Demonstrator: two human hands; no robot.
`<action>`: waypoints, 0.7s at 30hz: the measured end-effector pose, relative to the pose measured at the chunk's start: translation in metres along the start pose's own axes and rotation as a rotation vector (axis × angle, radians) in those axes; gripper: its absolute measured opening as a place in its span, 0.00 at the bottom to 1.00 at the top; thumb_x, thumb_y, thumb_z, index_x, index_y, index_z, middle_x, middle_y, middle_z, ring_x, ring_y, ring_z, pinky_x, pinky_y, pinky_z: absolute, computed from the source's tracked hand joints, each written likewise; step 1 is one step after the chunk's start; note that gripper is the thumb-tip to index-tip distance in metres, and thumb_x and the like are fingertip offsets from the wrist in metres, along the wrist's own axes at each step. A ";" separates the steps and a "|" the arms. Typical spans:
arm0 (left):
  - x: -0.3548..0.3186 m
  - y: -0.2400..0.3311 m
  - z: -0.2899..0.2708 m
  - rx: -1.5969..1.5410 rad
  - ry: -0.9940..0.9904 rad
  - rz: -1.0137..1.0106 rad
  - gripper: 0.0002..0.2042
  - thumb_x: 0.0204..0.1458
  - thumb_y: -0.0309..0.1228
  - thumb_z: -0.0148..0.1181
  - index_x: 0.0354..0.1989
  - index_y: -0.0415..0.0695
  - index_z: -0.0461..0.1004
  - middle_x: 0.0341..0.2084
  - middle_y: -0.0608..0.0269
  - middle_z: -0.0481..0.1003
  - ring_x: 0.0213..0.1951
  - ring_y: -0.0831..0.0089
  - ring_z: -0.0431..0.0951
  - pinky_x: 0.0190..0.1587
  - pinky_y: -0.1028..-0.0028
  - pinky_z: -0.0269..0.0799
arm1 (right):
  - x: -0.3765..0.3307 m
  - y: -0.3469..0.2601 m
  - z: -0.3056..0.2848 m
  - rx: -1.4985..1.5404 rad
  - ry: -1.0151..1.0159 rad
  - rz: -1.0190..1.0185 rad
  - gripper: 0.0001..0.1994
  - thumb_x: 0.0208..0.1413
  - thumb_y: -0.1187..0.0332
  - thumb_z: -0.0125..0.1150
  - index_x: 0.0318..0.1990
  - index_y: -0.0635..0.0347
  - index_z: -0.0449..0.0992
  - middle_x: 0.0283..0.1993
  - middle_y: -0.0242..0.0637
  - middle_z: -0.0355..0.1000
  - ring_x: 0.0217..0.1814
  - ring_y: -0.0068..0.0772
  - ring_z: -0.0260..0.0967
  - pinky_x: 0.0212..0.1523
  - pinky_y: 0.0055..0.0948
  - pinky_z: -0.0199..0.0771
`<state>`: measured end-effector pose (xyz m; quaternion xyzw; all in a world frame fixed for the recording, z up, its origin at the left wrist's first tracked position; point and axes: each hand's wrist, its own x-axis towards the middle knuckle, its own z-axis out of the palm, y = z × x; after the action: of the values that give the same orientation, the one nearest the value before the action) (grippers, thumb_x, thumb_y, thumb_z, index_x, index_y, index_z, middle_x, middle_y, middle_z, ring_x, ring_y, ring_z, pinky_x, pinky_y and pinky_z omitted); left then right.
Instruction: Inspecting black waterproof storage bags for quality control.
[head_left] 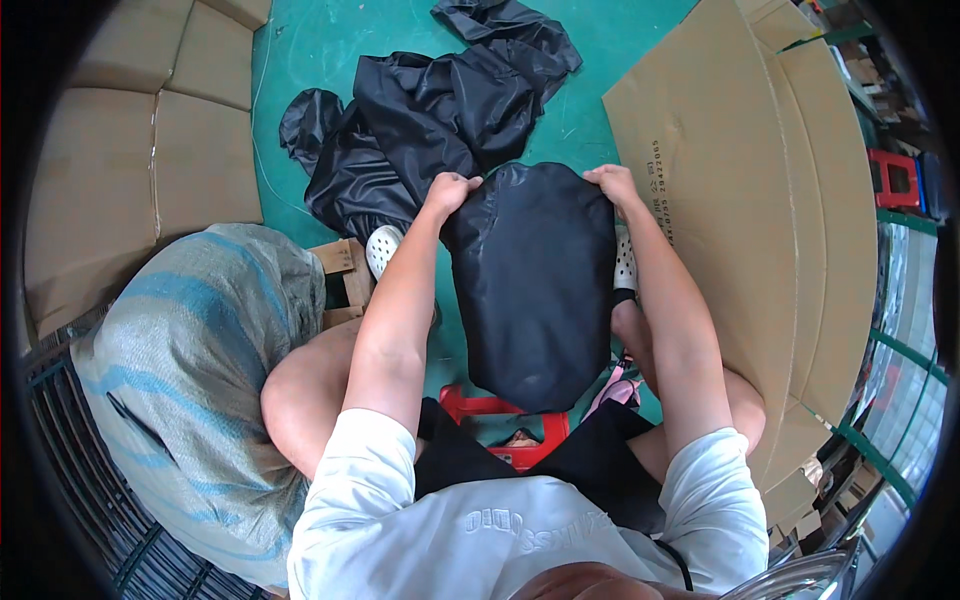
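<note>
A smooth black fabric cover point(538, 285), long with rounded ends, hangs stretched between my two hands, in front of my lap. My left hand point(455, 190) pinches its far left corner. At the far right corner, my right hand point(612, 184) grips the edge with fingers closed. Just beyond the cover, a crumpled heap of shiny black fabric point(430, 105) lies spread over the green floor. The underside of the held cover is hidden.
Cardboard boxes point(95, 190) stand on the left, above a bulging woven sack point(200, 360) with blue stripes. A large carton point(710, 220) leans along my right. A red plastic stool point(553, 437) and wooden pieces point(350, 270) are near my legs.
</note>
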<state>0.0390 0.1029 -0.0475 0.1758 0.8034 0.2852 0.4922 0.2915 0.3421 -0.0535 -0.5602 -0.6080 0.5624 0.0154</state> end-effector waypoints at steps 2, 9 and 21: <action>-0.030 -0.013 -0.001 -0.329 0.205 0.054 0.15 0.51 0.39 0.66 0.30 0.36 0.79 0.31 0.59 0.79 0.35 0.71 0.76 0.43 0.71 0.70 | -0.029 -0.011 -0.005 0.071 0.008 -0.028 0.09 0.49 0.65 0.70 0.30 0.62 0.80 0.32 0.34 0.77 0.33 0.28 0.71 0.37 0.31 0.71; -0.105 -0.061 0.034 -0.930 0.390 0.073 0.15 0.53 0.38 0.67 0.41 0.40 0.74 0.35 0.65 0.76 0.39 0.76 0.73 0.47 0.76 0.67 | -0.116 0.016 -0.019 0.458 0.020 0.086 0.13 0.58 0.60 0.62 0.41 0.61 0.77 0.37 0.35 0.77 0.37 0.29 0.73 0.40 0.30 0.72; -0.267 -0.089 0.111 -0.991 0.537 -0.077 0.28 0.52 0.41 0.67 0.53 0.32 0.67 0.47 0.56 0.73 0.49 0.69 0.71 0.54 0.69 0.65 | -0.210 0.129 -0.006 0.699 0.025 0.314 0.32 0.51 0.61 0.64 0.61 0.70 0.65 0.56 0.48 0.70 0.56 0.40 0.70 0.57 0.38 0.67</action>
<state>0.2593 -0.0850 0.0417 -0.1847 0.6763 0.6449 0.3042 0.4592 0.1662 -0.0137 -0.6141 -0.2863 0.7245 0.1265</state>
